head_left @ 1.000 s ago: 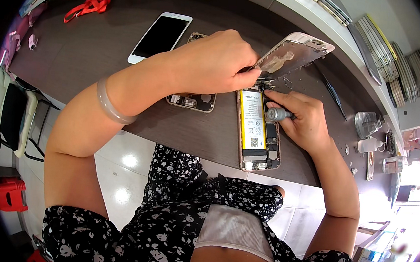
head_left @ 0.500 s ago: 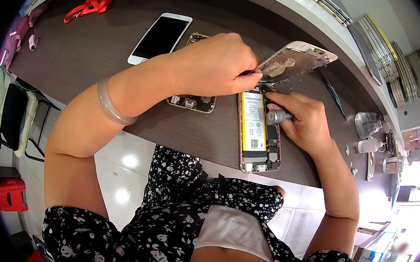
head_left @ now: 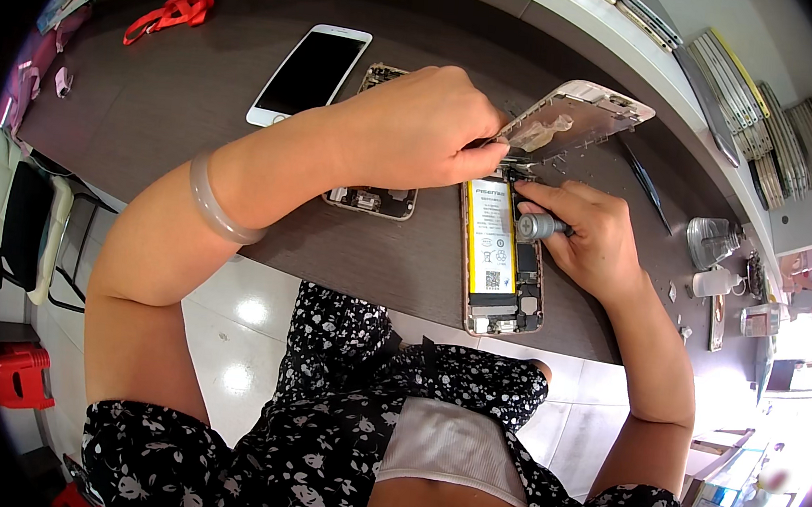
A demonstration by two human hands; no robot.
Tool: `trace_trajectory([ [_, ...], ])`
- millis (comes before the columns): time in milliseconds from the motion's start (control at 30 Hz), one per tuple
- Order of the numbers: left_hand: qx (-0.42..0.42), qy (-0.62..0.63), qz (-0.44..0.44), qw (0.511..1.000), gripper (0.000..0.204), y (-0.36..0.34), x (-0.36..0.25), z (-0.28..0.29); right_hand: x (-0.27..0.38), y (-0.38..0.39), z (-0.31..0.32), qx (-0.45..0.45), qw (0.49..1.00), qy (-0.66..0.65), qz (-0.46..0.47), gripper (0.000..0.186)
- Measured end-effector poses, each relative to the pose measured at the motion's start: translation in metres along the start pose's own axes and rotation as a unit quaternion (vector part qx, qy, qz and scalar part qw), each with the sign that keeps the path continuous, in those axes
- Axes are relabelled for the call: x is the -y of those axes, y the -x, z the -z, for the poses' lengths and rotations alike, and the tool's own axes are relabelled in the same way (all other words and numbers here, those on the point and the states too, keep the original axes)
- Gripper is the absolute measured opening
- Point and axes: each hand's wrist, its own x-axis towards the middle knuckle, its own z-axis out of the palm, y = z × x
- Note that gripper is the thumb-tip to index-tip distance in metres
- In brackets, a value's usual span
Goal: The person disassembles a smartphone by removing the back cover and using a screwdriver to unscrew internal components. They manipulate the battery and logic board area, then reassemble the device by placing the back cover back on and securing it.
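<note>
An opened phone (head_left: 529, 303) lies on the desk with its inside facing up, showing a white battery (head_left: 492, 237) with yellow edges. Its screen panel (head_left: 597, 116) is tilted up at the far end. My left hand (head_left: 446, 127) is closed, thumb and finger pinching the panel's near left edge. From the right, my right hand (head_left: 587, 231) curls round a stubby grey cylindrical tool handle (head_left: 536, 228), seemingly a screwdriver. That hand's index finger presses at the phone's far end, by the panel's joint; the exact contact is hidden.
Left of the work lie a second opened phone shell (head_left: 372, 200), partly under my left arm, and a white phone (head_left: 310, 76). Dark tweezers (head_left: 649, 183), a clear jar (head_left: 708, 243) and a small bottle (head_left: 715, 282) are to the right. A red strap (head_left: 171, 16) lies far left.
Almost nothing differs. The opened phone, its raised panel and both hands have shifted very slightly; both grips stay the same.
</note>
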Motion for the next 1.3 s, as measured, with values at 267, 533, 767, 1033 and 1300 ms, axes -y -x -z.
trace_trajectory([
  [267, 0.0, -0.008, -0.005, 1.0, 0.031, 0.0, -0.001, 0.0, 0.002, 0.0, 0.0, 0.014, 0.999, -0.038, -0.013, 0.038],
  [533, 0.01, -0.015, 0.015, 1.0, 0.029, -0.002, -0.002, 0.002, 0.002, 0.0, -0.001, 0.019, 1.0, -0.022, 0.001, 0.038],
  [767, 0.015, -0.009, 0.031, 0.999, 0.025, -0.001, 0.001, 0.002, 0.006, 0.004, -0.009, -0.023, 0.999, 0.025, 0.006, 0.035],
  [1033, 0.009, -0.019, 0.0, 1.0, 0.03, -0.001, 0.0, 0.002, 0.007, 0.005, -0.007, -0.008, 1.0, 0.009, 0.0, 0.038],
  [1300, 0.011, -0.01, 0.02, 1.0, 0.03, -0.003, -0.001, 0.002, 0.0, 0.003, -0.005, -0.008, 0.999, -0.036, -0.009, 0.039],
])
